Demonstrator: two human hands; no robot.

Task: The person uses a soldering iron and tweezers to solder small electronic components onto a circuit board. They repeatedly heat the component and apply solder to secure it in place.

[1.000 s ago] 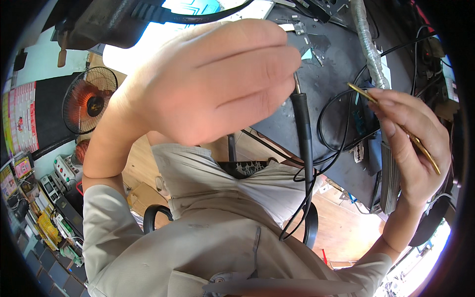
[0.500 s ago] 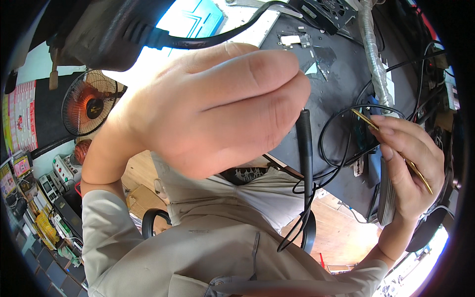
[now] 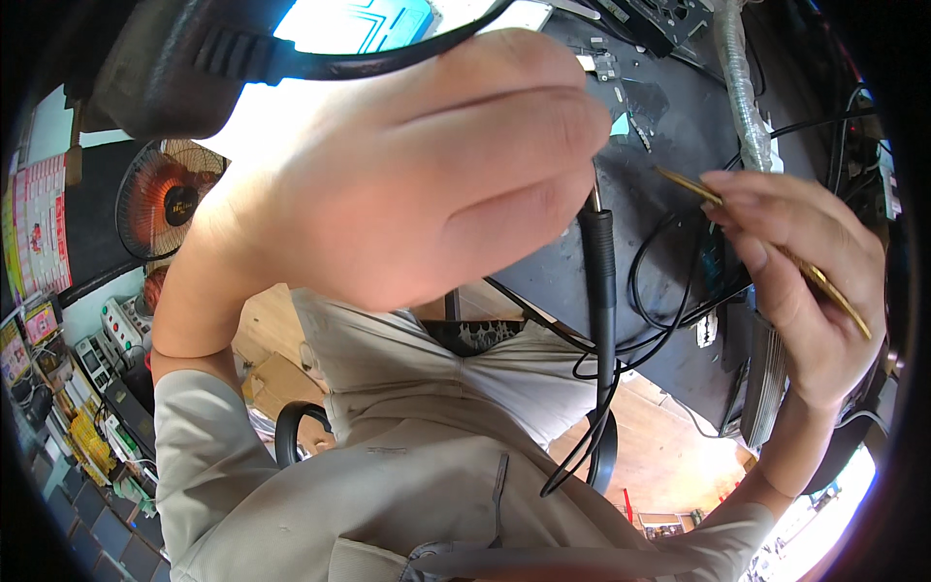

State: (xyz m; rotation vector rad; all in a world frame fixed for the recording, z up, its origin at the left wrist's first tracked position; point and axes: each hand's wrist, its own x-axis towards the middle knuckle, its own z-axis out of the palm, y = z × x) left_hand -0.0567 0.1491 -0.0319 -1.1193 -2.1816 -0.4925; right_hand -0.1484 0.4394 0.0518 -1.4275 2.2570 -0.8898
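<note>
My left hand (image 3: 436,184) is close to the camera, back of the hand showing. Its fingers are pressed together and curled, and whatever they may hold is hidden behind them. By its fingertips stands out a soldering iron (image 3: 598,272) with a black grip, lying across the table's front edge; its metal end runs up behind my hand. My right hand (image 3: 815,262) pinches a pair of golden tweezers (image 3: 690,184), their points aimed left over the dark table, touching nothing I can see.
Small phone parts (image 3: 635,116) lie on the dark table (image 3: 669,145) at the back. A black cable (image 3: 635,276) loops over the front edge. A silvery wrapped hose (image 3: 742,87) rises at the right. At upper left hangs a large dark device (image 3: 179,68); a fan (image 3: 175,199) stands beyond.
My left hand has moved slightly up, showing more of the soldering iron's metal end. My right hand, with the tweezers, has risen, and the tweezers' points have shifted left.
</note>
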